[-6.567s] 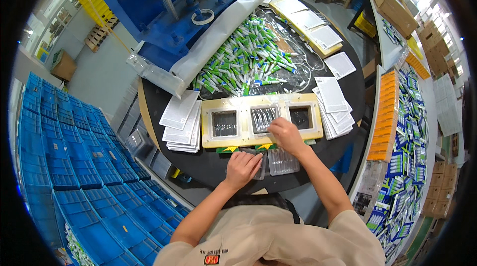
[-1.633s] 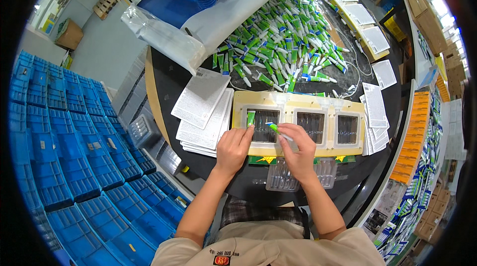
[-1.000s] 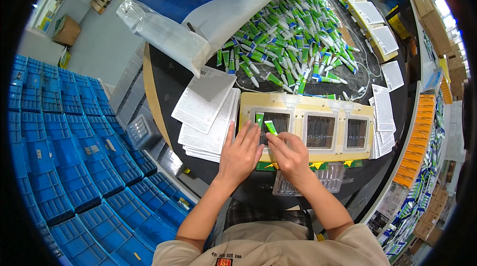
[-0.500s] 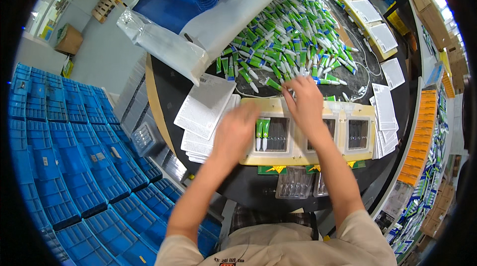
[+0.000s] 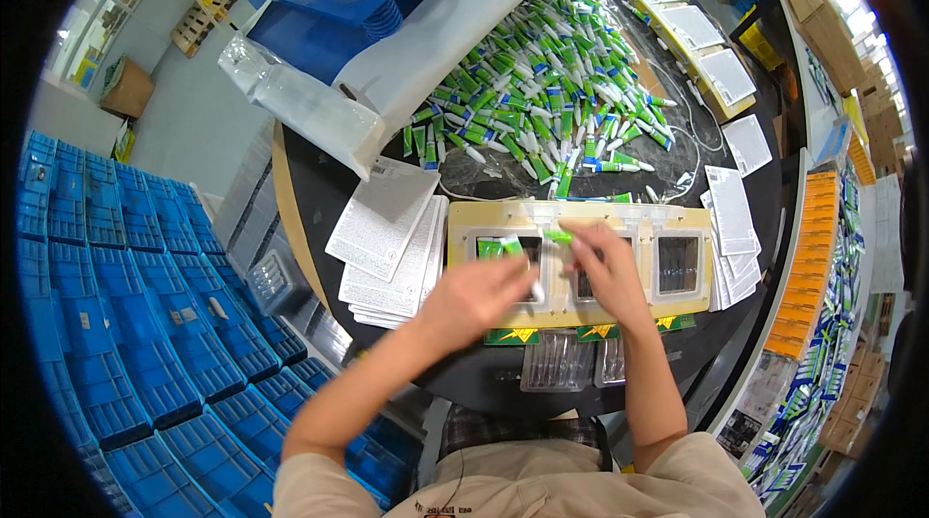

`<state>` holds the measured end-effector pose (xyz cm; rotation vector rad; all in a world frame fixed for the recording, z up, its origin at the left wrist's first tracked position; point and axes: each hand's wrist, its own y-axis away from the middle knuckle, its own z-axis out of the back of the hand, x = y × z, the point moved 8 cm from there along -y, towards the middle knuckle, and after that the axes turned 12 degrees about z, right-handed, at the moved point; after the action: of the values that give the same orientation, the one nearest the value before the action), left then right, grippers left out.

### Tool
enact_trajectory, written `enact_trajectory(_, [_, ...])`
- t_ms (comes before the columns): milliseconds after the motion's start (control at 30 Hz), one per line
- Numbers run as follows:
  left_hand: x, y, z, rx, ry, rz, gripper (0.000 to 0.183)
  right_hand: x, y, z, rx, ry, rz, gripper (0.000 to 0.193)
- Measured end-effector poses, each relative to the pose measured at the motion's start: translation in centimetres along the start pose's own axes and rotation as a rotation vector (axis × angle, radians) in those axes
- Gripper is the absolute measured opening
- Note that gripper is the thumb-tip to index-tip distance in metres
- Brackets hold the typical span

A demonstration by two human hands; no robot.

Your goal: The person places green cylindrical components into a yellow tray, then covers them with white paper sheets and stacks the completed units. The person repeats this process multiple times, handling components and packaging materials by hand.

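Observation:
My left hand [image 5: 472,297] is over the left window of a cream-yellow frame [image 5: 634,317], its fingers closed round a small green tube with a white cap [image 5: 537,291]. Part of that tube is behind the fingers. Another green tube [image 5: 488,249] lies in the same window, partly covered by my hand. Above the frame's middle, my right hand [image 5: 612,276] pinches a second small green tube [image 5: 558,236] between thumb and fingers. The right window [image 5: 677,264] shows a clear plastic insert over a dark base.
A large heap of green and white tubes [image 5: 552,82] lies beyond the frame. Printed cards [image 5: 382,228] are stacked at its left, more cards [image 5: 733,218] at its right. Clear blister trays [image 5: 556,363] stick out at the front. Blue crates [image 5: 126,324] stand at left.
My right hand has come back from the heap's edge to the frame with a tube. The left hand has moved right and down over the left window, and a tube now shows in it.

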<state>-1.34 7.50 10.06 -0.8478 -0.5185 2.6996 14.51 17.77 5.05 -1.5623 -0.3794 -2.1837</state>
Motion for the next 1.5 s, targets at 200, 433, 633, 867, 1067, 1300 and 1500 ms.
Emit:
enact_trajectory(200, [-0.5,2.9,-3.8,0.097,-0.280,0.024,0.029,3.5,6.7,-1.3,-0.189,0.510,0.493,0.025])
enact_trajectory(433, [0.1,3.4,-3.8,0.119,-0.297,0.091,0.030,4.4,4.8,-5.6,-0.194,0.742,0.687,0.021])
enact_trajectory(633, [1.1,3.1,-3.1,0.150,-0.225,0.113,0.032,4.6,3.1,-5.5,-0.104,0.712,0.541,0.022])
enact_trajectory(867, [5.4,-0.7,-1.1,-0.013,-0.189,0.236,0.022,1.5,-10.7,-5.6,-0.127,0.937,0.511,0.016])
enact_trajectory(1067, [13.6,-8.6,-3.8,0.269,-0.506,0.255,0.040,1.5,-9.0,-2.7,-0.151,0.837,0.461,0.018])
enact_trajectory(1300, [3.3,-1.8,-3.2,0.152,0.030,0.240,0.045,4.1,5.2,1.1,-0.192,0.541,0.426,0.020])
enact_trajectory(1500, [-0.3,3.5,-5.9,0.429,-0.250,0.084,0.063,3.5,7.0,-0.4,-0.196,0.497,0.443,0.019])
